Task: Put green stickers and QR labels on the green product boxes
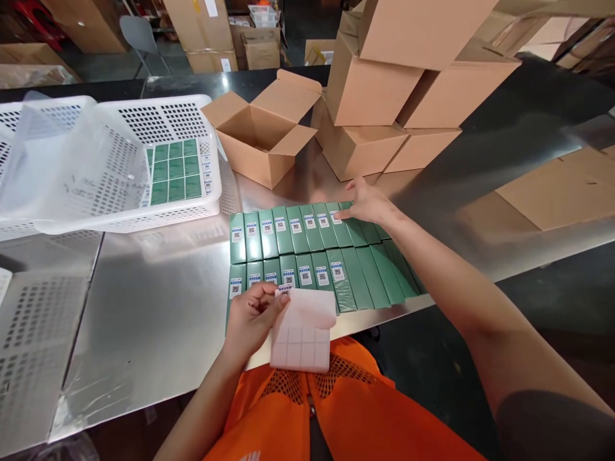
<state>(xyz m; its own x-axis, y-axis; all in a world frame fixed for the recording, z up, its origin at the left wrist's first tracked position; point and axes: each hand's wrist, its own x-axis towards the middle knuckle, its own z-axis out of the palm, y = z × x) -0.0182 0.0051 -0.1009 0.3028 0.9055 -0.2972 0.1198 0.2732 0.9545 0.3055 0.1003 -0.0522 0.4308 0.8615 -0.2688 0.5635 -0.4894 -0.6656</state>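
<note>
Two rows of slim green boxes (365,272) lie side by side on the metal table. Boxes from the left through most of each row carry a small white label with a blue strip and a square code; those farther right in the front row show plain green. My left hand (250,317) pinches the upper left corner of a sheet of labels (307,346), over the front row and table edge. The sheet's upper part curls over, mostly blank. My right hand (368,203) reaches over the back row, thumb at a box's label (336,218), fingers apart and extended.
White perforated baskets (216,160) stand at the left, one with green boxes (175,169) inside. An open carton (276,163) is behind the rows. Stacked cartons (375,89) rise at the back right, and another carton (562,186) lies far right.
</note>
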